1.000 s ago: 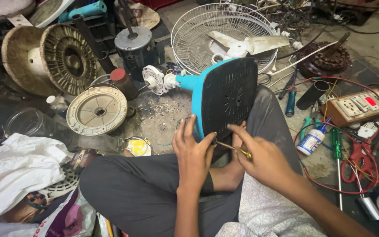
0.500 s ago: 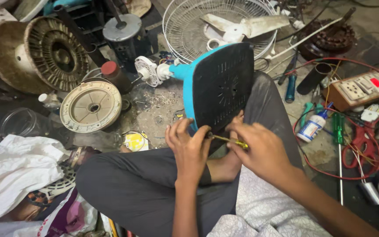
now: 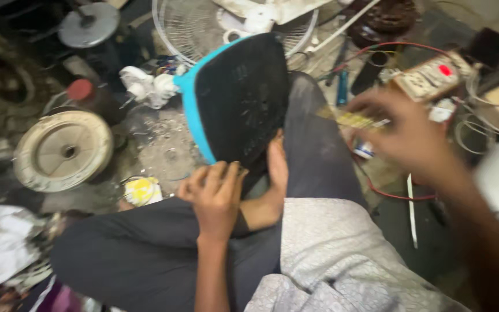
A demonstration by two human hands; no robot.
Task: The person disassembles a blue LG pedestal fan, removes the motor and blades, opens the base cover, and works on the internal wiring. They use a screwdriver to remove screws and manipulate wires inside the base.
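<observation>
A fan base (image 3: 235, 95) with a black underside and turquoise rim stands tilted on my crossed legs. My left hand (image 3: 215, 196) grips its lower edge and steadies it. My right hand (image 3: 405, 130) is blurred, off to the right of the base and apart from it, closed on a yellow-handled screwdriver (image 3: 350, 119) that points left. A bare foot (image 3: 275, 167) rests against the bottom of the base.
A wire fan guard (image 3: 174, 34) with white blades lies behind the base. A round cream motor cover (image 3: 64, 150) sits at the left, a small yellow tin (image 3: 141, 190) near my knee. A multimeter (image 3: 431, 75), red wires and tools are scattered at the right.
My right hand has pulled the screwdriver away from the underside of the base and swung to the right. My left hand stays on the base's lower edge. The camera has moved closer.
</observation>
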